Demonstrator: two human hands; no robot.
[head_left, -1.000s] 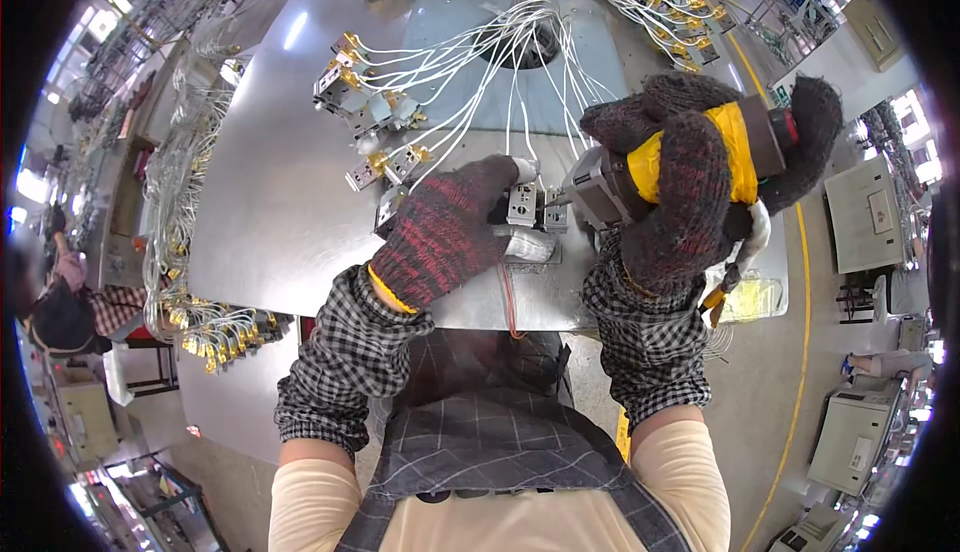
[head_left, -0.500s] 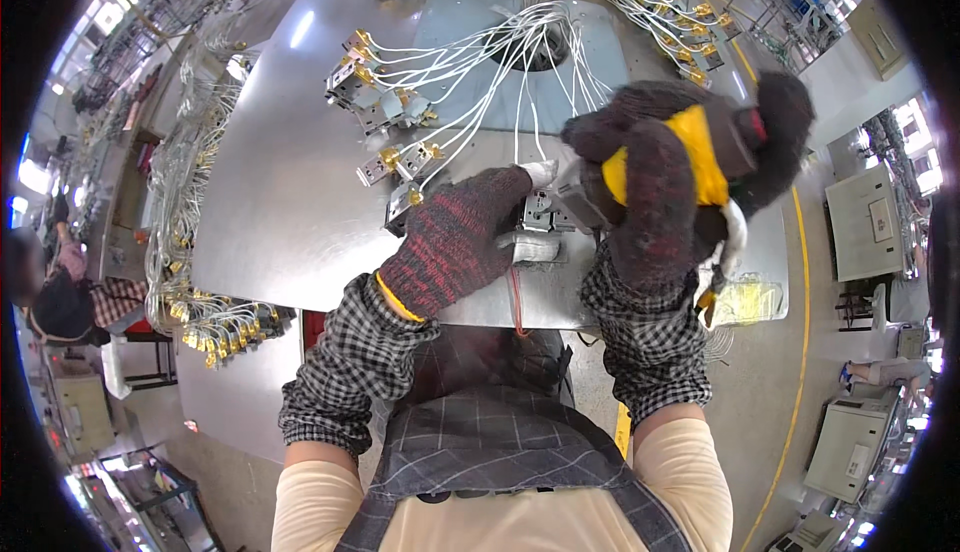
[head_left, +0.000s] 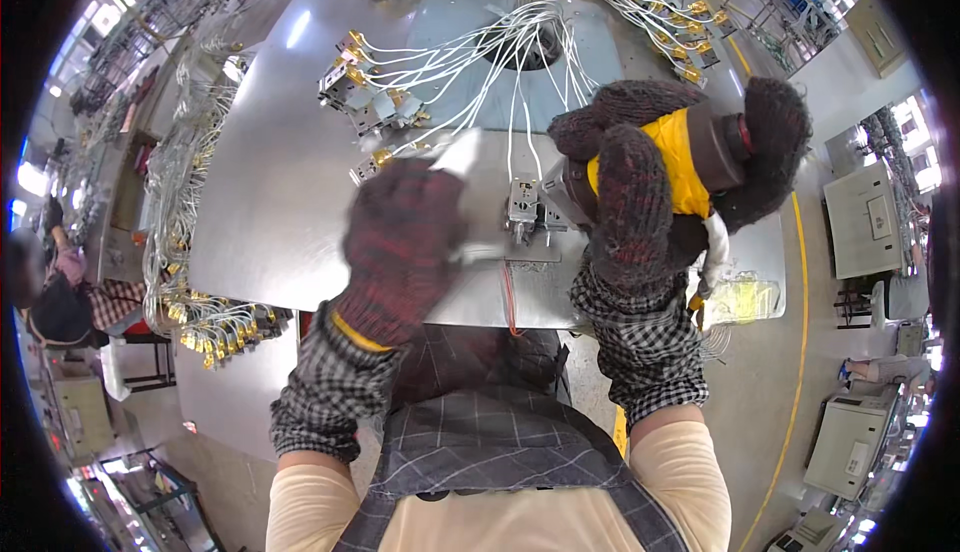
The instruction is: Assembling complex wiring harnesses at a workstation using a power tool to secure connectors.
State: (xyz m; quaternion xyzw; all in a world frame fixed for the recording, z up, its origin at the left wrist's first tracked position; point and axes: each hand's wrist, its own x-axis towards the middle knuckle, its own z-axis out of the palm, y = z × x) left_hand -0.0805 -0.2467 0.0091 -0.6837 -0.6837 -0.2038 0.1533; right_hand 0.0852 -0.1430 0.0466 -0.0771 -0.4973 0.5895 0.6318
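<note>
The right hand (head_left: 640, 207), fingers clenched on a yellow power driver (head_left: 690, 157), seems to be fastening the small connector (head_left: 522, 204) at the surface's (head_left: 270, 222) near edge, while the blurred left hand (head_left: 400, 242), grip unclear, must steady it.

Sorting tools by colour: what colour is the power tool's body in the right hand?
Yellow with dark parts, the power tool in the right hand, head view.

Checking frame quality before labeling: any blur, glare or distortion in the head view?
Head view: left hand is motion-blurred; right hand, gripping a yellow-and-dark power tool, is sharp; glare patches on the metal table; fisheye bends edges, rim vignetted black.
</note>
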